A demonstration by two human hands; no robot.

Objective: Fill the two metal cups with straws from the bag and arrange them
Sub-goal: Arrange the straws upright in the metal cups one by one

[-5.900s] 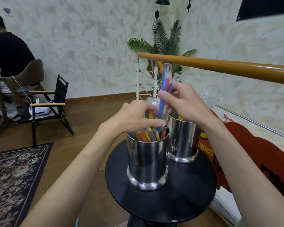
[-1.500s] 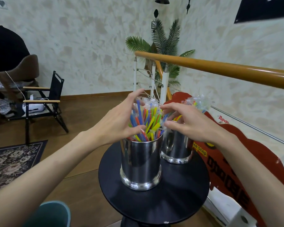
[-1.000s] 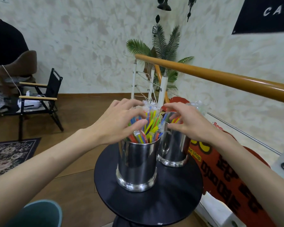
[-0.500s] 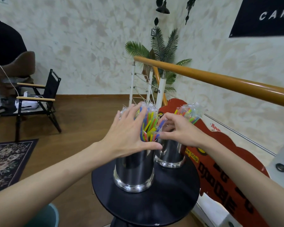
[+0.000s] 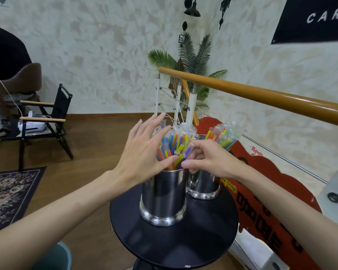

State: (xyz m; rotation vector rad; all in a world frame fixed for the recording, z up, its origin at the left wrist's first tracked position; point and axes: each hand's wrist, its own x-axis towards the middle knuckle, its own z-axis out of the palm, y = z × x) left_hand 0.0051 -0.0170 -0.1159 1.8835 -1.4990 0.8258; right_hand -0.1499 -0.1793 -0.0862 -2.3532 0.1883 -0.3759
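Two shiny metal cups stand on a small round black table (image 5: 174,242). The near cup (image 5: 163,197) is packed with colourful wrapped straws (image 5: 175,145) standing upright. My left hand (image 5: 142,151) lies with straight, spread fingers against the left side of that bundle. My right hand (image 5: 205,158) is at the bundle's right side, fingers curled, pinching straws near the cup's rim. The far cup (image 5: 203,184), partly hidden behind my right hand, holds a second bundle of straws (image 5: 223,135) leaning right.
A wooden handrail (image 5: 261,98) with white posts runs behind the table. A red shop sign (image 5: 265,184) stands to the right. A folding chair (image 5: 45,117) and a seated person are at the far left, a rug (image 5: 6,195) on the floor.
The view has tilted up slightly. My left hand has opened and spread wider along the straws. My right hand has stayed at the bundle's right side, lower near the rim.
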